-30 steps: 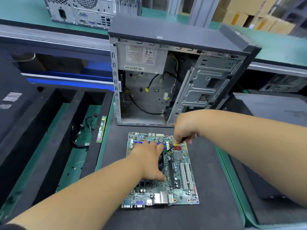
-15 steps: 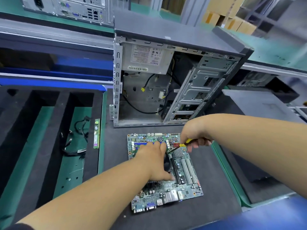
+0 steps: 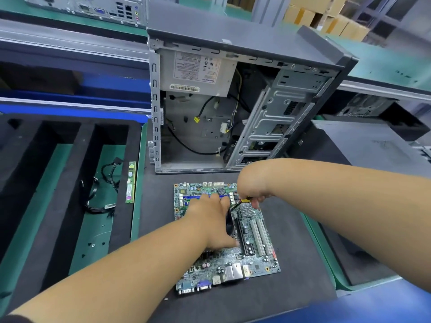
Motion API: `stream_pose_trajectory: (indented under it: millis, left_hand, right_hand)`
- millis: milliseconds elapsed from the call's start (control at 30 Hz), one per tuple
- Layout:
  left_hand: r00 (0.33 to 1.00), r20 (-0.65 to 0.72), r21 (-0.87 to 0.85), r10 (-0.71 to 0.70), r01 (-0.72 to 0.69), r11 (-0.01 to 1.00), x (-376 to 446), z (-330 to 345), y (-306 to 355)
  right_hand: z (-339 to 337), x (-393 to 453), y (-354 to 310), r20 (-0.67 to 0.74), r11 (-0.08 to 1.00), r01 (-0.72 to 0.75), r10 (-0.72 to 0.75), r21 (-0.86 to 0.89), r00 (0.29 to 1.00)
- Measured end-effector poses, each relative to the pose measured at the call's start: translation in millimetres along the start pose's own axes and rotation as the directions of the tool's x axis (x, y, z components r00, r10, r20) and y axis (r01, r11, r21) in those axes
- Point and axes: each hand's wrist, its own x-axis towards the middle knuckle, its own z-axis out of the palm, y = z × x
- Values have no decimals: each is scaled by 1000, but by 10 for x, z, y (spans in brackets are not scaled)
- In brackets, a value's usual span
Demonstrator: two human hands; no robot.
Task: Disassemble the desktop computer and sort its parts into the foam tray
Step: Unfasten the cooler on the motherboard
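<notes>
A green motherboard [image 3: 255,262] lies flat on the dark mat in front of the open, upright computer case [image 3: 256,40]. My left hand [image 3: 213,221] lies over a black cooler fan [image 3: 229,226] in the board's middle, fingers at its far side and thumb at its near side, gripping it. My right hand [image 3: 253,185] holds a yellow-handled screwdriver [image 3: 245,200], its dark shaft slanting down towards the fan's far right corner. The black foam tray [image 3: 67,183] stands at the left; one slot holds a memory stick [image 3: 131,181] and a bundle of black cables [image 3: 102,197].
Inside the case are a power supply [image 3: 198,71], loose wires and an empty drive cage [image 3: 277,117]. A grey side panel [image 3: 363,145] lies at the right. Another computer [image 3: 105,8] stands behind, and cardboard boxes [image 3: 326,17] are stacked at the back right.
My head has tilted, so the whole scene has shifted in view. Both hands stay at the motherboard: the left over the fan, the right still working the screwdriver at its far right corner.
</notes>
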Motion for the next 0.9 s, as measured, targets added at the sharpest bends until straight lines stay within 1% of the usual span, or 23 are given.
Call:
stream_pose_trajectory:
  millis: [67,133,167,233,267,300,400,433,500,600,667,800,900]
  left_hand:
    - [1000,2,1,-4,4,1000,7,-7,3]
    - [1000,12,5,-7,7,1000,10,-19,8]
    - [1000,21,7,-10,10,1000,12,-25,13]
    - [999,38,4,-16,16,1000,16,-38,17]
    - [999,44,3,-18,18,1000,21,-46,16]
    - [999,47,2,-19,18,1000,24,-50,15]
    - [999,34,8,-20,20,1000,15,-55,16]
    - [999,27,17,-21,20,1000,9,-54,18]
    - [1000,18,27,-19,18,999,0,-51,23]
    - [1000,20,22,-20,20,1000,4,-56,26]
    - [999,30,17,-22,21,1000,16,-70,28]
    - [999,47,-8,-24,25,1000,37,-98,28]
    - [998,52,-1,-21,22,1000,49,-94,21]
  right_hand:
    - [-24,-25,-9,-32,989,99,-103,-108,994]
    - [-30,-79,-58,-12,958,97,-104,-269,995]
    - [-6,-82,-76,-3,916,127,-138,-381,990]
    - [7,-72,-82,12,789,174,-207,-589,978]
    - [5,-60,-75,20,729,199,-246,-656,969]
    - [2,-66,-61,25,698,205,-259,-686,966]
    - [1,-112,-20,-5,708,162,-227,-687,974]
    - [-6,-103,18,-23,710,160,-240,-686,970]
    - [-15,-95,92,-77,765,148,-249,-627,965]
    - [0,-85,145,-109,728,127,-267,-673,957]
    - [18,-58,146,-150,740,121,-289,-661,946]
    - [13,9,190,-203,740,160,-374,-653,905]
    - [-2,31,283,-182,706,224,-450,-672,874]
